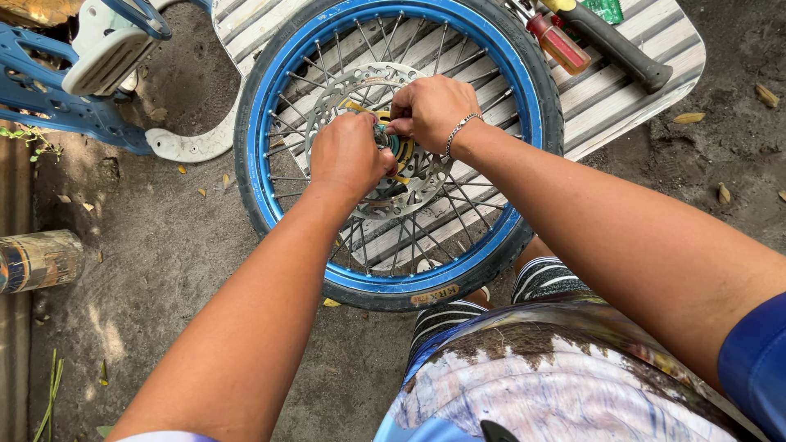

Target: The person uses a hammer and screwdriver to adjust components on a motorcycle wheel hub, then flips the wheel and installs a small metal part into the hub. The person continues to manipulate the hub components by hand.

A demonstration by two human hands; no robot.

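Observation:
A spoked wheel with a blue rim (264, 123) and a black tyre lies flat on a white slatted panel (622, 82). A silver brake disc (344, 90) with drilled holes sits around its hub (399, 147). My left hand (348, 155) rests on the disc, fingers curled at the hub's left side. My right hand (427, 110), wearing a silver bracelet, pinches a small part at the hub centre. What the fingertips grip is hidden.
A screwdriver with a red-orange handle (559, 42) and a black-handled tool (622, 49) lie on the panel at the upper right. Blue and white plastic body parts (90, 74) sit at the upper left. A worn cylinder (37, 260) lies on the dirt at the left.

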